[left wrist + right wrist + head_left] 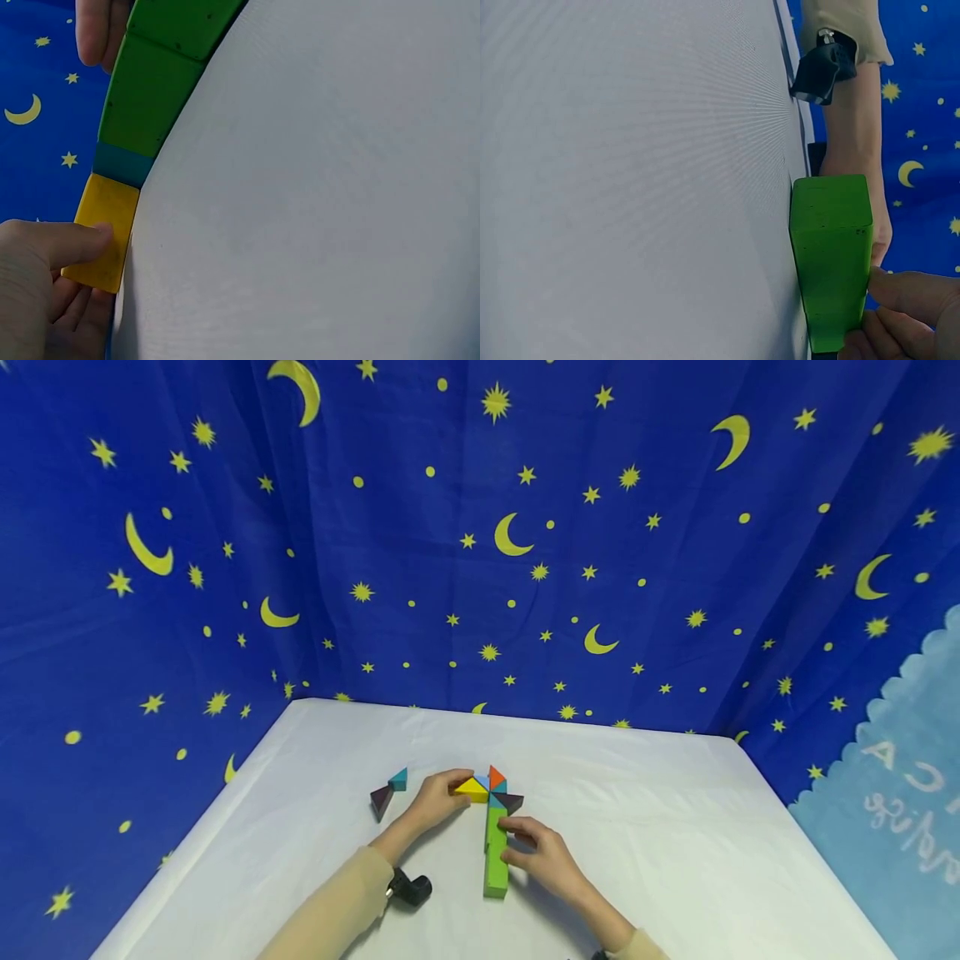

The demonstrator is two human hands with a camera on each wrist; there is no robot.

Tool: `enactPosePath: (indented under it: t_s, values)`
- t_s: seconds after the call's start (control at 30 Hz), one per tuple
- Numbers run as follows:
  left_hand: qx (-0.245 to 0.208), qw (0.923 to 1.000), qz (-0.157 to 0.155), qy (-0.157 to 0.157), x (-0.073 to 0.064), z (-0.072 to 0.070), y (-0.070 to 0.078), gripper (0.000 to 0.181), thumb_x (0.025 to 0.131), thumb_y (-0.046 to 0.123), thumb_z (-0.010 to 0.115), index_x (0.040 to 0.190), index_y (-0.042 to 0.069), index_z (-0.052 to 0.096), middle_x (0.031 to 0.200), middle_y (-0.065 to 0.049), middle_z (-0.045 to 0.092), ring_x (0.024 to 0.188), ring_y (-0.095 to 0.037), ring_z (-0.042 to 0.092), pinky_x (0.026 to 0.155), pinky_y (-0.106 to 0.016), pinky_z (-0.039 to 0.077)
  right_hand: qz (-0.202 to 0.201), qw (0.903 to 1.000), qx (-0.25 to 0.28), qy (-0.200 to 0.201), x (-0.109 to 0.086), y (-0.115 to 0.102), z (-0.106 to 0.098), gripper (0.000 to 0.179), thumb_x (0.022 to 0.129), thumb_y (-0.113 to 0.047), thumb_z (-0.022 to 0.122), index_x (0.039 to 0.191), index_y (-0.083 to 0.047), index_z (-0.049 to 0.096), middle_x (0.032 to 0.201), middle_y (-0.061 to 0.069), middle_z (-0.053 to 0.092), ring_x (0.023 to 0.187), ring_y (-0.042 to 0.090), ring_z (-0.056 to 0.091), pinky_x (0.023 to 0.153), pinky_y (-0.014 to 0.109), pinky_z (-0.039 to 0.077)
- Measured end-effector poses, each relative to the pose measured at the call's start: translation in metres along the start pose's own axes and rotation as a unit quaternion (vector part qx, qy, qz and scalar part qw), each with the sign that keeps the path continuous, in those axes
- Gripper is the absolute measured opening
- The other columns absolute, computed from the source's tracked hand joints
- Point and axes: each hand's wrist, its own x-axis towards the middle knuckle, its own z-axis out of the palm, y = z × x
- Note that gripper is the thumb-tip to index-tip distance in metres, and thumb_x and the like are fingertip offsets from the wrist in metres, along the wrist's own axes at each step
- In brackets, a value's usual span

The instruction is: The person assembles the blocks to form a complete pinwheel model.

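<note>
On the white table stands a column of green blocks [496, 868], with coloured triangular blocks at its far end. My left hand [435, 802] pinches a yellow triangular block [472, 791] at the left of this group, its thumb flat on the near face in the left wrist view. Around the yellow block sit a light blue triangle [482, 781], an orange triangle [497, 776] and a dark brown triangle [511, 802]. A teal piece [123, 163] lies between yellow and green. My right hand [550, 862] rests thumb and fingertips against the right side of the green column.
Left of my left hand lie a loose teal triangle [399, 780] and a dark brown triangular block [382, 802]. A black wrist device [410, 888] sticks out from the left sleeve. Blue curtain [525, 610] with moons and stars rises behind the table.
</note>
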Motion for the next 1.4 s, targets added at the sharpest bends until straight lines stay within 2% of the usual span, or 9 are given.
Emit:
enactPosePath:
  t_s: [0.27, 0.4, 0.53, 0.67, 0.83, 0.93, 1.13, 1.23, 1.4]
  values:
    - [0.012, 0.9999, 0.001, -0.003, 0.002, 0.001, 0.002, 0.04, 0.082, -0.003, 0.068, 0.122, -0.004, 0.06, 0.117, -0.017, 0.063, 0.107, -0.032, 0.059, 0.088, -0.039, 0.052, 0.01, 1.0, -0.001, -0.001, 0.0, -0.005, 0.0, 0.045, 0.085, -0.009, 0.07, 0.125, 0.002, 0.056, 0.124, 0.017, 0.058, 0.118, 0.033, 0.052, 0.099, 0.039, 0.043]
    - [0.01, 0.9999, 0.001, -0.002, 0.004, 0.002, 0.002, 0.042, 0.082, -0.003, 0.068, 0.122, -0.004, 0.059, 0.117, -0.017, 0.062, 0.107, -0.032, 0.058, 0.088, -0.04, 0.051, 0.007, 1.0, 0.005, -0.003, -0.004, -0.023, -0.002, 0.043, 0.084, -0.002, 0.068, 0.124, 0.008, 0.054, 0.123, 0.023, 0.056, 0.117, 0.039, 0.051, 0.099, 0.045, 0.042]
    - [0.008, 1.0, 0.006, -0.002, 0.002, -0.003, 0.006, 0.043, 0.083, -0.001, 0.068, 0.124, -0.004, 0.058, 0.119, -0.017, 0.061, 0.108, -0.032, 0.058, 0.09, -0.039, 0.05, 0.01, 0.9999, 0.009, -0.008, -0.006, -0.039, -0.002, 0.043, 0.084, 0.0, 0.067, 0.123, 0.011, 0.054, 0.123, 0.026, 0.055, 0.117, 0.04, 0.05, 0.099, 0.046, 0.041]
    - [-0.01, 0.9999, 0.004, 0.006, -0.001, -0.016, 0.016, 0.042, 0.086, 0.003, 0.067, 0.126, -0.004, 0.056, 0.12, -0.018, 0.061, 0.109, -0.034, 0.058, 0.091, -0.038, 0.05, 0.01, 0.9999, 0.004, -0.005, -0.007, -0.044, -0.002, 0.042, 0.084, -0.001, 0.068, 0.123, 0.01, 0.054, 0.122, 0.025, 0.056, 0.116, 0.04, 0.051, 0.099, 0.046, 0.041]
    - [-0.006, 0.9989, -0.004, 0.045, -0.004, -0.041, 0.023, 0.041, 0.085, 0.006, 0.069, 0.125, -0.001, 0.059, 0.119, -0.016, 0.062, 0.107, -0.033, 0.059, 0.091, -0.036, 0.05, 0.008, 1.0, 0.0, -0.002, -0.008, -0.043, -0.003, 0.041, 0.084, -0.001, 0.068, 0.122, 0.009, 0.055, 0.121, 0.024, 0.057, 0.115, 0.039, 0.052, 0.099, 0.045, 0.042]
    - [0.012, 0.9968, -0.009, 0.079, -0.007, -0.058, 0.018, 0.039, 0.085, 0.006, 0.07, 0.122, -0.001, 0.061, 0.116, -0.016, 0.063, 0.105, -0.031, 0.06, 0.091, -0.036, 0.05, 0.008, 1.0, -0.001, -0.003, -0.007, -0.04, -0.003, 0.042, 0.084, -0.001, 0.068, 0.122, 0.01, 0.055, 0.121, 0.024, 0.057, 0.116, 0.04, 0.051, 0.099, 0.045, 0.042]
    - [0.038, 0.9874, -0.058, 0.142, -0.016, -0.083, 0.002, 0.04, 0.083, 0.008, 0.072, 0.12, -0.003, 0.061, 0.115, -0.018, 0.063, 0.104, -0.032, 0.06, 0.091, -0.039, 0.05, 0.012, 0.9998, 0.008, -0.011, -0.006, -0.038, -0.004, 0.043, 0.084, 0.0, 0.067, 0.123, 0.01, 0.054, 0.123, 0.025, 0.056, 0.117, 0.04, 0.05, 0.1, 0.046, 0.041]
    - [0.061, 0.9853, -0.077, 0.14, -0.021, -0.088, -0.006, 0.045, 0.083, 0.01, 0.073, 0.122, -0.005, 0.058, 0.117, -0.02, 0.062, 0.104, -0.034, 0.06, 0.09, -0.042, 0.05, 0.015, 0.9998, 0.01, -0.013, -0.007, -0.037, -0.004, 0.043, 0.084, 0.0, 0.067, 0.124, 0.01, 0.054, 0.123, 0.025, 0.055, 0.117, 0.04, 0.05, 0.1, 0.047, 0.04]
    - [0.101, 0.9843, -0.094, 0.11, -0.027, -0.087, -0.012, 0.048, 0.082, 0.012, 0.074, 0.123, -0.005, 0.058, 0.114, -0.019, 0.063, 0.098, -0.032, 0.061, 0.081, -0.042, 0.053, 0.014, 0.9997, 0.014, -0.013, -0.007, -0.037, -0.003, 0.043, 0.084, 0.0, 0.067, 0.124, 0.01, 0.054, 0.124, 0.025, 0.055, 0.118, 0.04, 0.049, 0.1, 0.047, 0.04]
